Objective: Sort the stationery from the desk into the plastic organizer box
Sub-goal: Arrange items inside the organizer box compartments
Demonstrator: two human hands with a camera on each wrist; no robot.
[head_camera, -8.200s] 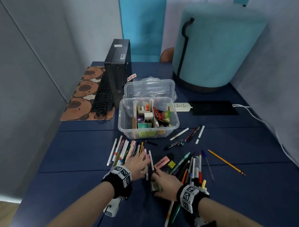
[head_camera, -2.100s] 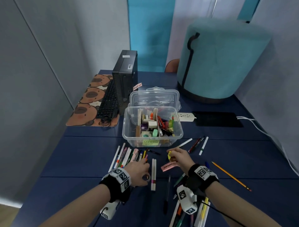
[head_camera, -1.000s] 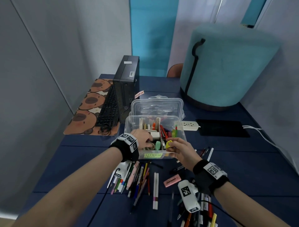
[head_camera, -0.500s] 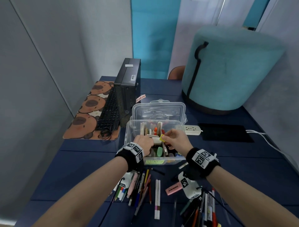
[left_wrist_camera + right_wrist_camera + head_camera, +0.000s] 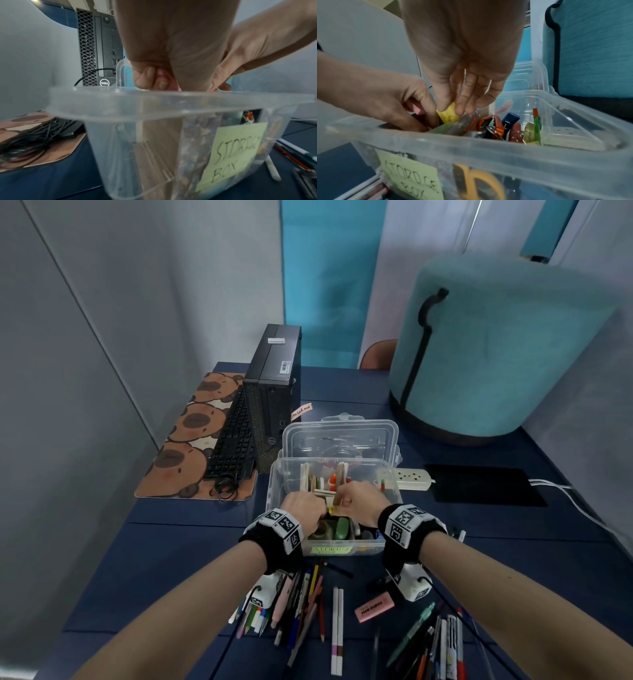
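Note:
The clear plastic organizer box (image 5: 274,484) stands mid-desk with a green "STORAGE BOX" label (image 5: 412,180) on its front wall. Both hands are over its middle. My right hand (image 5: 453,106) pinches a small yellow piece (image 5: 448,116) between thumb and fingers just above the compartments; it shows as a yellow speck (image 5: 331,510) in the head view. My left hand (image 5: 154,79), close beside it, curls its fingers round a small pink piece (image 5: 416,108) and reaches below the rim (image 5: 171,100). Clips and other small items (image 5: 496,125) fill the right compartment.
Pens and markers (image 5: 305,604) lie on the blue desk in front of the box, with a pink eraser (image 5: 373,607) and more pens (image 5: 442,642) at lower right. The box lid (image 5: 339,436), computer tower (image 5: 274,392), keyboard (image 5: 233,446), power strip (image 5: 411,478) and teal stool (image 5: 496,347) stand behind.
Both hands rose from the desk to the box. In the last second they moved further in over it and closer together, the right still carrying the yellow piece.

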